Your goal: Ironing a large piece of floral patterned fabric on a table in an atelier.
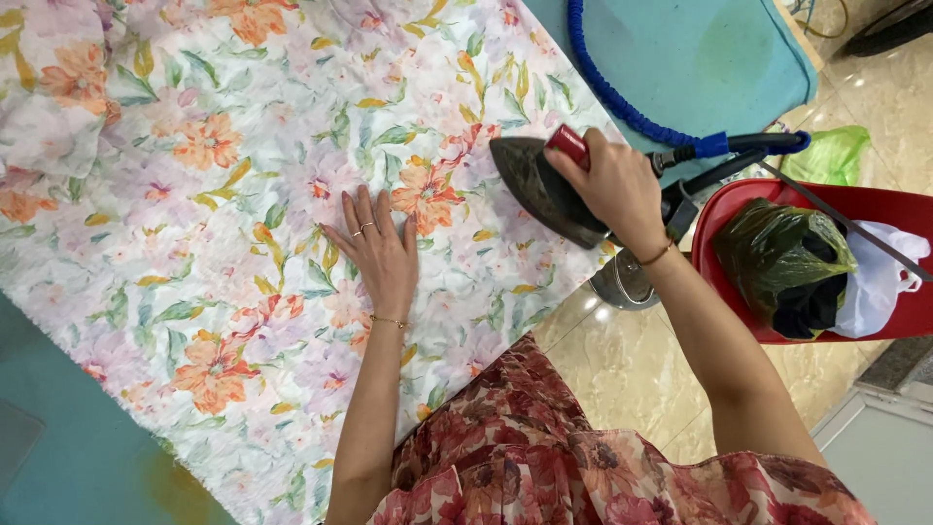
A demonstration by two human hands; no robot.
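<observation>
the left hand (381, 255) is laid flat, fingers together, on the floral fabric (224, 194), while the right hand (614, 187) is clamped around the iron (544, 190) handle.

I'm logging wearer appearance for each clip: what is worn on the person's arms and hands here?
Both forearms are bare, with no sleeves in view. The left hand has thin rings on two fingers and a fine gold chain bracelet at the wrist. The right hand has a thin gold bracelet at its wrist. No gloves.
</observation>
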